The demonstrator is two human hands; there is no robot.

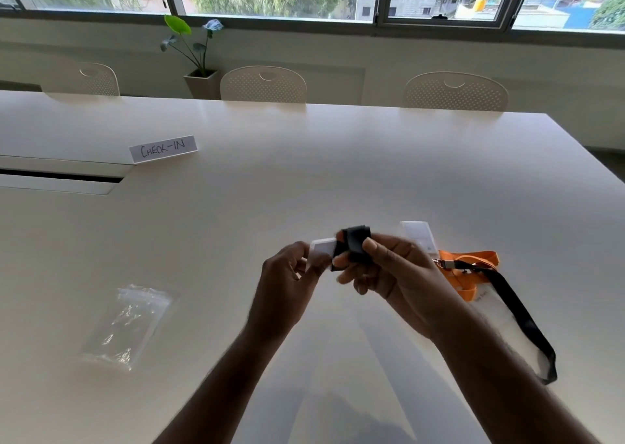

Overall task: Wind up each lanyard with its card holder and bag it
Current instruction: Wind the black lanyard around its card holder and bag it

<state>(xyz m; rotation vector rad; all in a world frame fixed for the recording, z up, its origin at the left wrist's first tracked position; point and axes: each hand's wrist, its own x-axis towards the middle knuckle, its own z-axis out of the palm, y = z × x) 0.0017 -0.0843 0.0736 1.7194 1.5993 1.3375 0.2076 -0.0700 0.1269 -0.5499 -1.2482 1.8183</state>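
Here both hands, left (291,267) and right (389,267), pinch a flat white card holder (321,251) wrapped in black woven lanyard (355,244).

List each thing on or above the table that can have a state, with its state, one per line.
black lanyard in the hands: wound around the card holder
card holder: held by both hands, above the table
left hand: closed on the card holder
right hand: closed on the wound lanyard
plastic bags: flat on the table
orange lanyard: unwound, on the table
second black lanyard: unwound, lying loose
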